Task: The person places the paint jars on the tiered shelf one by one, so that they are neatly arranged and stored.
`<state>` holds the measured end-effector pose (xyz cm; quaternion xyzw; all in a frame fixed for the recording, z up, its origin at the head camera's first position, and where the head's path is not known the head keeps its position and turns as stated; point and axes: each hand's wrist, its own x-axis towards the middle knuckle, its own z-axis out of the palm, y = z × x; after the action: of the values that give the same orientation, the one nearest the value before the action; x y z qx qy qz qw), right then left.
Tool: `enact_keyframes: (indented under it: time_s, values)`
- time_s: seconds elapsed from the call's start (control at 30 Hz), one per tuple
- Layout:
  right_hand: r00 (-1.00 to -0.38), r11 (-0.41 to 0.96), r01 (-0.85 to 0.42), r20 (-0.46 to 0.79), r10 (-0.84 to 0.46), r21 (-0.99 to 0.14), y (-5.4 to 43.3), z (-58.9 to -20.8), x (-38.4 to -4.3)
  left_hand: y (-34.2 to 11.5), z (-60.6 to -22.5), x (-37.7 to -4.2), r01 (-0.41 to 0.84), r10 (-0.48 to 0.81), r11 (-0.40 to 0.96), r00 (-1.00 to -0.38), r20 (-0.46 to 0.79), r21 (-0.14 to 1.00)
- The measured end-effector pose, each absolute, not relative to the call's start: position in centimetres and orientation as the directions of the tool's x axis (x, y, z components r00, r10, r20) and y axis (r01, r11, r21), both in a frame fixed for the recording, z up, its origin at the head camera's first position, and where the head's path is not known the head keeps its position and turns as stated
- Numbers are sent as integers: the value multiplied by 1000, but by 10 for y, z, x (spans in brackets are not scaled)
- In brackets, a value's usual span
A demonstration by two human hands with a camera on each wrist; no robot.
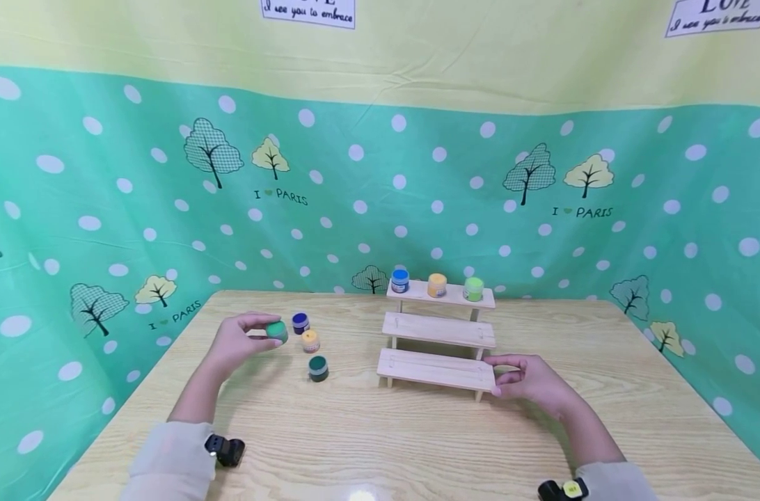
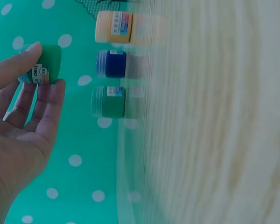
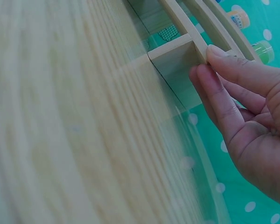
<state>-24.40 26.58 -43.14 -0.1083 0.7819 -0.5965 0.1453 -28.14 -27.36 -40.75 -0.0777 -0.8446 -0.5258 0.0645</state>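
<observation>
The left hand (image 1: 232, 344) pinches the green jar (image 1: 278, 332) between thumb and fingertips, holding it clear of the table (image 1: 355, 431), left of the rack (image 1: 436, 369). Part of the jar's body is covered by the thumb; on its label only "neo" reads clearly in the left wrist view — the smaller print is too blurred.

Just beside it, on the table, stand the purple jar (image 1: 301, 323), the yellow jar (image 1: 310, 340) and the dark green jar (image 1: 318, 368), their labels too small to read.

The right hand (image 1: 533, 381) grips the right end of the rack's lowest board, thumb at the near corner; the remaining fingers are partly hidden behind one another in the right wrist view. That view cuts the rack off at the top.

On the top board stand the blue jar (image 1: 400, 281), the orange jar (image 1: 437, 285) and the lime jar (image 1: 473, 289). From the right wrist, the boards cover part of the orange and lime jars.

Behind hangs a dotted cloth (image 1: 380, 167), its two upper signs cropped by the frame. Both sleeves (image 1: 170, 459) run out of the head view — the right wrist's camera (image 1: 561, 490) too is cut off below.
</observation>
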Motion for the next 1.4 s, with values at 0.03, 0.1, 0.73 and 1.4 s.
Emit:
enact_keyframes:
  time_s: [0.03,0.1,0.73,1.4]
  values:
    - [-934,260,5,-98,-345,-966,266,-431,-244,-271,-407,-281,200,65,428,-980,190,881]
    - [-932,245,11,-99,-349,-969,266,-432,-245,-266,-405,-279,207,75,410,-978,193,888]
    - [-950,257,-9,-71,-303,-966,267,-433,-245,-222,-390,-271,278,199,297,-954,226,914]
    - [-952,270,-13,-71,-299,-963,266,-433,-245,-180,-376,-254,387,297,313,-907,297,867]
